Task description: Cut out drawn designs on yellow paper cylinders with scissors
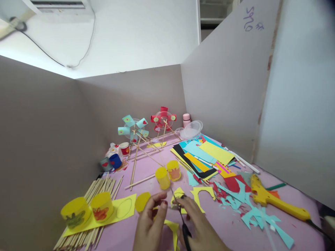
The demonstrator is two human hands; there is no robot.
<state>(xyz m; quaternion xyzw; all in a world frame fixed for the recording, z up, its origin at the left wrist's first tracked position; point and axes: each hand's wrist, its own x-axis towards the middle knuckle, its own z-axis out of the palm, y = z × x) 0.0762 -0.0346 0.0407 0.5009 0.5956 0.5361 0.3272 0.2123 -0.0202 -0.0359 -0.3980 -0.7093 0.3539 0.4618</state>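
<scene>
My right hand [200,225] grips a pair of scissors [185,233] with black handles, the blades pointing away from me over scraps of cut yellow paper [204,191]. Beside it, my left hand [150,221] has its fingers curled and thumb raised near the index finger; a little yellow shows between them, but what it holds is hidden. A yellow paper cylinder [142,201] stands just behind the left hand. Farther off are two more yellow cylinders, a plain one [162,178] and one with an orange drawing [174,170]. Below the hands lies a yellow offcut [173,232].
Wooden sticks [86,212] at left lie under a yellow sheet [125,208] bearing two decorated yellow cylinders. Behind stand blue [134,130] and red [164,118] paper wheels on stick frames. At right are coloured sheets [217,152], blue scraps [255,212] and a yellow glue gun [277,202].
</scene>
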